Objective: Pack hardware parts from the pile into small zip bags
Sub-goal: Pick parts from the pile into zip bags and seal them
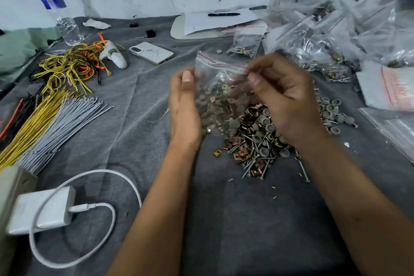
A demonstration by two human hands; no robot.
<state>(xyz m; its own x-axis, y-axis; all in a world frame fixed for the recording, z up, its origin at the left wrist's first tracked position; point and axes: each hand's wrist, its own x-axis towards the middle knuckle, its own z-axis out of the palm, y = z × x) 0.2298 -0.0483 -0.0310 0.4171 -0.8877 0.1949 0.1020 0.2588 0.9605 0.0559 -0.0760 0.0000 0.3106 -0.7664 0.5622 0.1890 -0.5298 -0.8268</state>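
Small clear zip bag with red seal line point(220, 96) at frame centre, part-filled, left hand point(184, 105) fingers cupping its side, right hand point(284, 98) fingers pinching top edge, loose pile of screws, brass clips, grey caps point(257, 143) beneath on grey-cloth table point(224, 219)

A clear zip bag point(220, 96), part-filled with grey caps and brass clips, is held upright above the pile point(257, 141). Its left edge is cupped by the left hand point(184, 105); its red-striped top is pinched by the right hand point(282, 94). Filled bags point(324, 36) are heaped at far right on the grey cloth point(224, 219).
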